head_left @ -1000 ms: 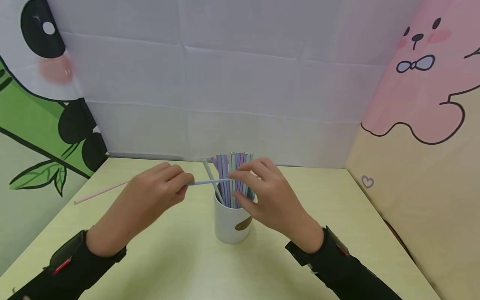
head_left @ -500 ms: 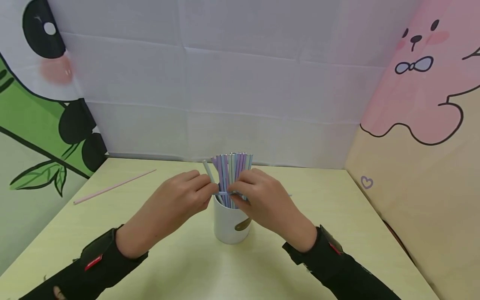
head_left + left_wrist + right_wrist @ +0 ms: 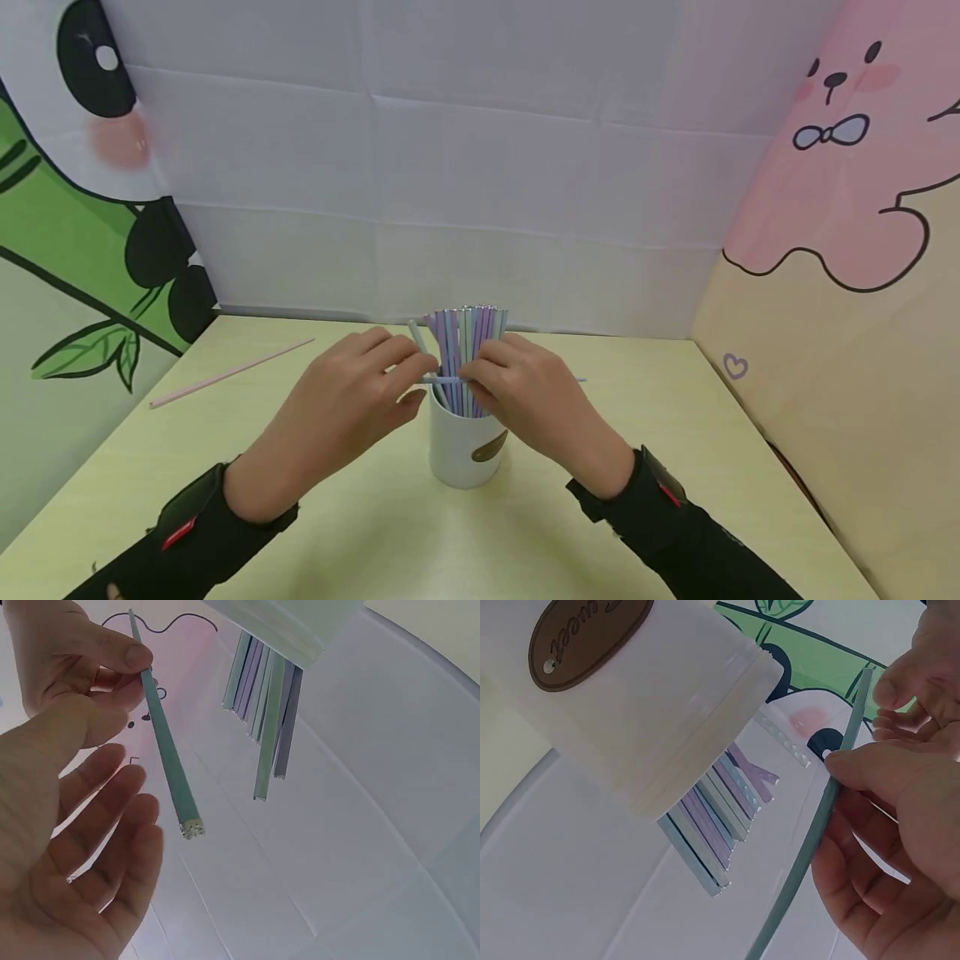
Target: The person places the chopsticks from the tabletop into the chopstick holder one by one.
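Observation:
In the head view my right hand (image 3: 528, 396) pinches a slim blue straw-like stick (image 3: 446, 380) between thumb and index finger, holding it nearly level in front of a white cup (image 3: 457, 450). The stick looks blue-green in the right wrist view, crossing behind the thumb, and its rough pale end shows in the left wrist view. My left hand (image 3: 337, 408) is beside the stick's left end, thumb and fingers spread apart. The left wrist view shows that left hand (image 3: 97, 847) with its fingers relaxed and not closed on the stick. Several pastel sticks (image 3: 468, 350) stand upright in the cup.
A single pink stick (image 3: 228, 373) lies on the pale table (image 3: 420, 533) at the left. A white cloth backdrop (image 3: 480, 167) rises behind the table, with cartoon-printed panels on both sides. A brown oval label (image 3: 585, 637) is on the cup.
My left hand moved right toward my right hand while holding the stick, then spread its fingers off it. The stick shifted right, its far end now showing beyond my right hand.

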A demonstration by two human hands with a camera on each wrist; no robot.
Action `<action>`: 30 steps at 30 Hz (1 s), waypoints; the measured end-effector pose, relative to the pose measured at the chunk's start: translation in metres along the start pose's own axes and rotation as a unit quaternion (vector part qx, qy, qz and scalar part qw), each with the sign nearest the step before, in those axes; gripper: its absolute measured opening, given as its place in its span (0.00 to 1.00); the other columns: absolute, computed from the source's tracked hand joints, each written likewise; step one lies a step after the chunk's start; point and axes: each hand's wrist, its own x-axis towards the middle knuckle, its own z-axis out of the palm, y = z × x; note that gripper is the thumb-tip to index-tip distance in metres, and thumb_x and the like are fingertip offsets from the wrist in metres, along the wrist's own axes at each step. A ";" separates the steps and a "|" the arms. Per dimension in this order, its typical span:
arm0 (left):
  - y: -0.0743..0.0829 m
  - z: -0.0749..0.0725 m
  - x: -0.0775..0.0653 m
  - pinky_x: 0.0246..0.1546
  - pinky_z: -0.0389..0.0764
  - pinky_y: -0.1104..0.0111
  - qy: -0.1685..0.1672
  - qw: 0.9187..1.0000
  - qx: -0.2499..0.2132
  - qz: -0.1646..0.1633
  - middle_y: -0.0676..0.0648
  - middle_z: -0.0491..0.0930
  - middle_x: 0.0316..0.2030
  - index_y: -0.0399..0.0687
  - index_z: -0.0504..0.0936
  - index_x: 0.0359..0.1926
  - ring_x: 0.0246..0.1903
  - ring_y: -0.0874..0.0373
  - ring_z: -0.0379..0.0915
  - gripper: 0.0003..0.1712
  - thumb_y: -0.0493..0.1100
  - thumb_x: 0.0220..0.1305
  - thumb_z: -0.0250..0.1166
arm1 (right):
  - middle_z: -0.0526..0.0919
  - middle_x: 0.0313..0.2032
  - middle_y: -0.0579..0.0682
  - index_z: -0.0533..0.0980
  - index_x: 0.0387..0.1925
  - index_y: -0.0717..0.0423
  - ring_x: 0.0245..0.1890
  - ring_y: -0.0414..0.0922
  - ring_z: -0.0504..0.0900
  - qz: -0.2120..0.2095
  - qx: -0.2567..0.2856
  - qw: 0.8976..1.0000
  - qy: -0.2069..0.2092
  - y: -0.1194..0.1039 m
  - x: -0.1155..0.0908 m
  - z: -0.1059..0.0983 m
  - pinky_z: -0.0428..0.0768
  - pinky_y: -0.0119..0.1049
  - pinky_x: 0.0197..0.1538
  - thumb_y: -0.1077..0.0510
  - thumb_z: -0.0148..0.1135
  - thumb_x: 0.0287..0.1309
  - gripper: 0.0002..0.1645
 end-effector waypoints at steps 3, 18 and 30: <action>0.001 -0.001 -0.003 0.37 0.85 0.62 0.031 0.998 -0.037 -0.032 0.49 0.86 0.38 0.46 0.87 0.42 0.37 0.52 0.80 0.19 0.38 0.47 0.84 | 0.87 0.37 0.47 0.88 0.40 0.55 0.35 0.45 0.82 0.014 -0.003 1.000 0.015 0.007 0.001 -0.003 0.84 0.32 0.38 0.65 0.79 0.57 0.09; 0.005 0.065 -0.038 0.41 0.88 0.60 -0.042 0.911 -0.269 -0.311 0.51 0.85 0.44 0.49 0.82 0.52 0.41 0.57 0.83 0.30 0.57 0.56 0.83 | 0.88 0.39 0.51 0.85 0.47 0.61 0.37 0.42 0.87 0.194 0.243 0.937 0.158 0.036 0.013 -0.011 0.88 0.35 0.42 0.66 0.73 0.64 0.10; 0.009 0.112 -0.040 0.69 0.74 0.46 -0.111 0.794 -0.472 -0.366 0.42 0.68 0.75 0.46 0.56 0.81 0.73 0.42 0.68 0.66 0.57 0.51 0.86 | 0.83 0.41 0.56 0.76 0.53 0.63 0.37 0.47 0.86 0.290 0.392 0.857 0.168 0.043 0.010 0.010 0.89 0.39 0.43 0.66 0.66 0.71 0.13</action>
